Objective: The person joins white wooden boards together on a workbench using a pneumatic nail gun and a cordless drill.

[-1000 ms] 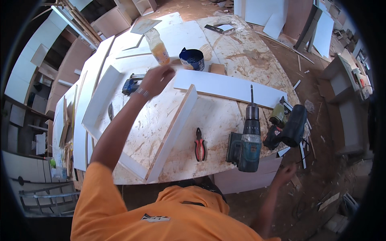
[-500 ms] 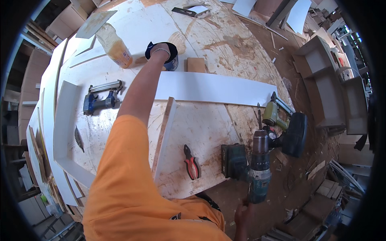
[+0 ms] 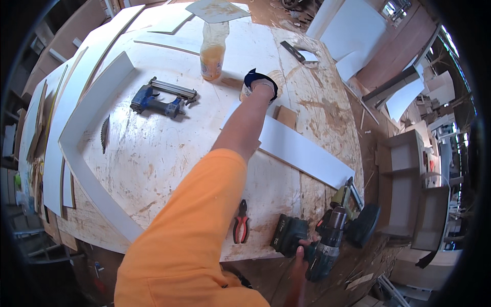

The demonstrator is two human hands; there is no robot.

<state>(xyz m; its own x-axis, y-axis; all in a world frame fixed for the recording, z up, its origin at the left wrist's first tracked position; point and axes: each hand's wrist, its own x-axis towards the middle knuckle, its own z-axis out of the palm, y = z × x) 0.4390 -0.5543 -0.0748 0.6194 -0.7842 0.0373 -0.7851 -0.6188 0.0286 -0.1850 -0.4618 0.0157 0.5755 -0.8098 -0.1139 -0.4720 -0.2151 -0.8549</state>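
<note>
My left arm, in an orange sleeve, stretches over the worktable. The left hand reaches into a dark-rimmed can, which hides its fingers. At the near table edge my right hand has its fingers around the handle of a cordless drill. A long bit points away from the drill's chuck, and its battery lies toward the left. Red-handled pliers rest on the table left of the drill. Beyond my left forearm lies a long white board, with a small brown wood block behind it.
A blue nail gun, a curved saw-blade piece and an L-shaped white panel frame occupy the left side. A plastic bottle of orange-yellow contents stands at the back. A second, greenish nail gun sits at the right edge.
My view has turned, shifting the table's contents across the picture. The right hand has moved from the drill's rear end to its handle. My left hand is still in the can.
</note>
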